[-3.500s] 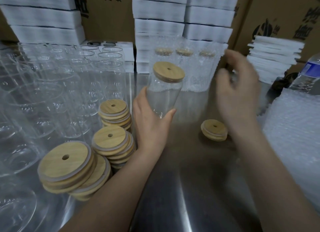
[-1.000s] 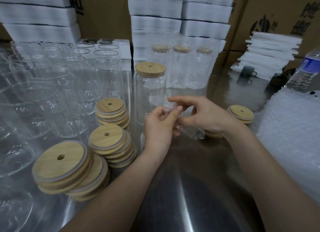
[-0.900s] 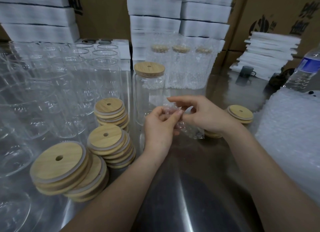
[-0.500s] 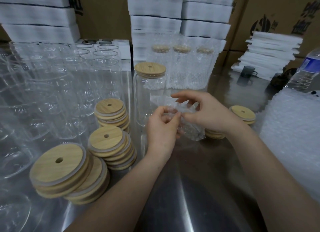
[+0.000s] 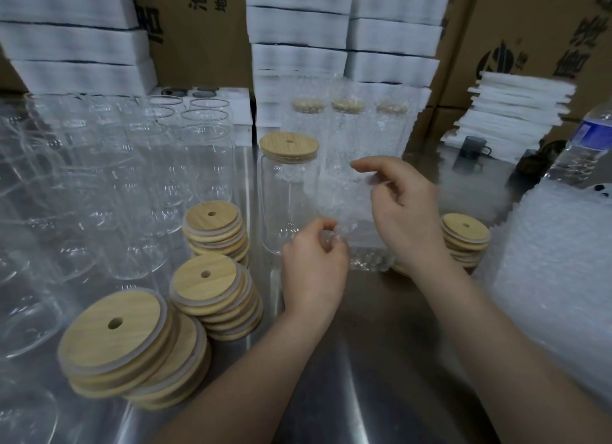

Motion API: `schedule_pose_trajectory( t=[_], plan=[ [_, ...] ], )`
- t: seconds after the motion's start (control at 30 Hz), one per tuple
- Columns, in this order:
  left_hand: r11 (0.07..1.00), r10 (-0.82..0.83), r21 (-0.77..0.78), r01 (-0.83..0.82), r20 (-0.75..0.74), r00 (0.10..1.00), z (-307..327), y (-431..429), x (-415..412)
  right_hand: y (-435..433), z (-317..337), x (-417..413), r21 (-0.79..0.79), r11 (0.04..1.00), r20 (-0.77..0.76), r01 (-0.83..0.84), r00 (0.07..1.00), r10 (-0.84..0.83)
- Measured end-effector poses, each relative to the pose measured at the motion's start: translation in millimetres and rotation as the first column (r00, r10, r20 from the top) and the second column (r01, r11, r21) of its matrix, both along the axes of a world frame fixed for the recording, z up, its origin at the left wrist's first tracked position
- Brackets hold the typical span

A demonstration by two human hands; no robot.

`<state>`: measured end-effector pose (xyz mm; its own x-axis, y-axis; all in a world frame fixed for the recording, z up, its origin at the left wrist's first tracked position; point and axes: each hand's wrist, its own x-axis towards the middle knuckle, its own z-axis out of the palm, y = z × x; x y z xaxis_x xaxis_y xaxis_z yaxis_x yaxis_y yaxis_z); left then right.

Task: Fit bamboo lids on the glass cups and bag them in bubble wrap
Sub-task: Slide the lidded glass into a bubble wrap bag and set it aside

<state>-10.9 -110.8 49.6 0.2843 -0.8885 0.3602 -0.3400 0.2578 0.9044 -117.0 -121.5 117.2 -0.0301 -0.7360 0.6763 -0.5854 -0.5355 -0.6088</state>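
Evidently the bagging step is in hand: the left hand (image 5: 314,258) and right hand (image 5: 405,211) each pinch an edge of a bubble wrap bag (image 5: 344,208), just beside the lidded glass cup (image 5: 288,198) standing on the steel table (image 5: 381,360). Next, I judge, the bag's mouth must gape wide enough to take the cup. Cartons (image 5: 198,46) behind show cut-off Chinese print, including 地址; the water bottle (image 5: 586,145) label is unreadable.

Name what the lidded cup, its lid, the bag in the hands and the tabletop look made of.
Lidded cup: clear, glossy glass; the things behind show through it.
Lid: pale bamboo or wood, matt, with visible grain and a small hole.
Bag, pinched by the left hand and right hand: translucent bubble-wrap plastic, dimpled.
Tabletop: brushed metal, probably stainless steel, with streaky reflections.
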Motion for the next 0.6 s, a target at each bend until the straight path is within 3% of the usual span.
schedule_pose_trajectory(
  t=[0.07,0.23,0.3,0.4,0.5,0.6],
  plan=[
    [1.000,0.006,0.002,-0.006,0.006,1.000,0,0,0,2,5,8,0.029,0.995,0.058,-0.100,0.993,0.098],
    [0.999,-0.027,0.037,0.027,-0.006,1.000,7,4,1,-8,16,35,0.291,0.946,-0.133,-0.141,0.974,0.185],
    [0.997,-0.040,0.062,0.041,-0.024,0.999,9,6,2,-14,15,48,0.316,0.937,-0.202,-0.149,0.954,0.220],
    [0.992,-0.072,0.098,0.075,-0.040,0.997,10,7,2,-23,8,58,0.253,0.959,-0.204,-0.126,0.962,0.180],
    [0.988,-0.089,0.119,0.097,-0.067,0.994,10,6,2,-24,5,53,0.191,0.969,-0.071,-0.156,0.982,0.172],
    [0.987,-0.093,0.119,0.105,-0.103,0.990,9,5,2,-16,4,40,0.018,0.974,0.117,-0.224,0.968,0.221]
  ],
)
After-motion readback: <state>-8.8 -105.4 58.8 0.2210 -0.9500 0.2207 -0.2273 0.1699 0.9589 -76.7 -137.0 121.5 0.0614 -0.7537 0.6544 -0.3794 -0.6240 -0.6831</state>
